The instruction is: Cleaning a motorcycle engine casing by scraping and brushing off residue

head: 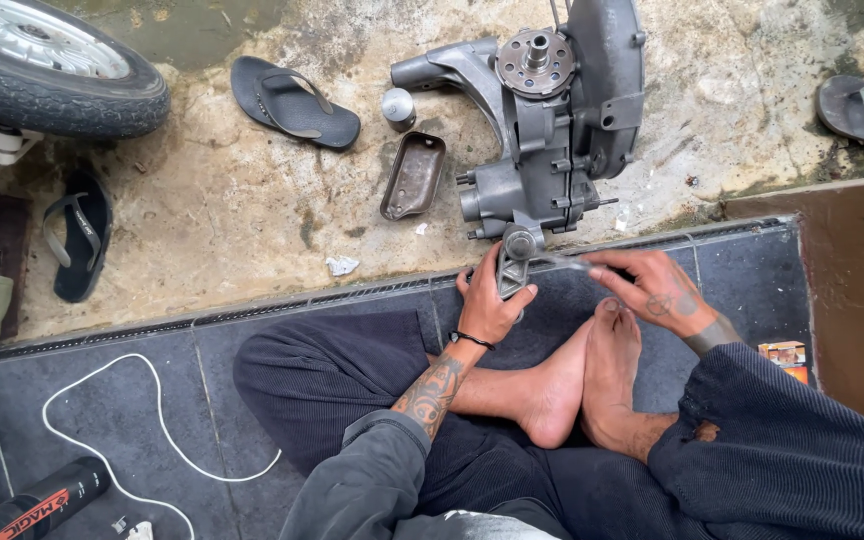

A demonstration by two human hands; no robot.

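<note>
While I watched from the head view, my left hand (489, 305) was clamped around the metal bracket (514, 268) at the bottom of the grey engine (542, 150), centre of the frame. My right hand (657, 290), just right of it, pinched a thin metal tool (557, 260) pointing at that bracket. A metal cover (414, 175) lay left of the engine.
</note>
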